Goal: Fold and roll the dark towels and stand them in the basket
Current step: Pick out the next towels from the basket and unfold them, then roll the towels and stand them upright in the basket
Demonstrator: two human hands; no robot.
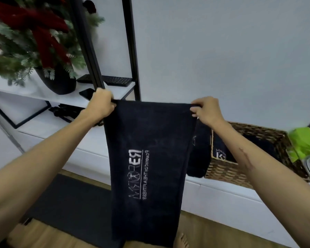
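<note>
Hanging towel reads mirrored "POWERED BY THE A FITNESS".

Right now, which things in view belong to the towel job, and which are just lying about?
Job: hanging towel pinched by left hand and right hand; basket; towel in the basket; towel beside the basket.

Lying about: potted plant, keyboard, phone, green bag.

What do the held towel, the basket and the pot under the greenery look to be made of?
The held towel: dark, matte, slightly fuzzy cloth, likely terry cotton; it hangs limp with a pale printed logo. The basket: woven natural fibre, perhaps wicker or seagrass, showing tan and brown interlaced strands. The pot: smooth, dark, dull surface; plastic or ceramic, cannot tell which.
</note>
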